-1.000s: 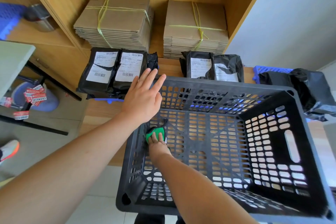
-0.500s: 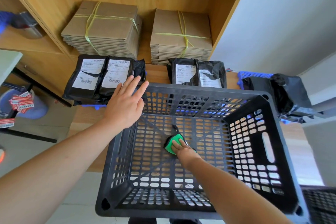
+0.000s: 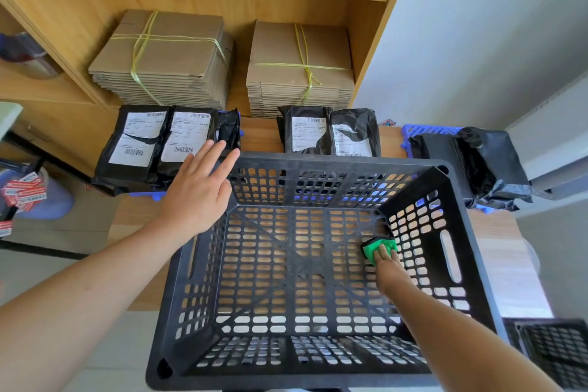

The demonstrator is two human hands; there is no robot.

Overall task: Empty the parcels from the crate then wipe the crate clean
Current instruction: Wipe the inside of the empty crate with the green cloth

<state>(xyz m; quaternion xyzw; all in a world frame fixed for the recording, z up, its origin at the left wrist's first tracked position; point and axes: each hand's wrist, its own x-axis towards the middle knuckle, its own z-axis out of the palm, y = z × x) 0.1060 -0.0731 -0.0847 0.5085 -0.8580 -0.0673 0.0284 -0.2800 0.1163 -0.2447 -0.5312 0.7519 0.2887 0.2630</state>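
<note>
Black crate (image 3: 337, 165); inside, green cloth (image 3: 374, 247)

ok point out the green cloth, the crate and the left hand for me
green cloth (image 3: 373, 248): head view, on the bare green part ahead of the fingers
crate (image 3: 334, 161): head view, on the far top rim
left hand (image 3: 199, 192): head view, on the back of the hand

The wooden table (image 3: 261, 137) had the black crate (image 3: 334, 165) sitting on it, with black parcels (image 3: 165, 140) lined up behind it. The shelf (image 3: 235, 95) past those held two tied cardboard bundles (image 3: 165, 60).
</note>
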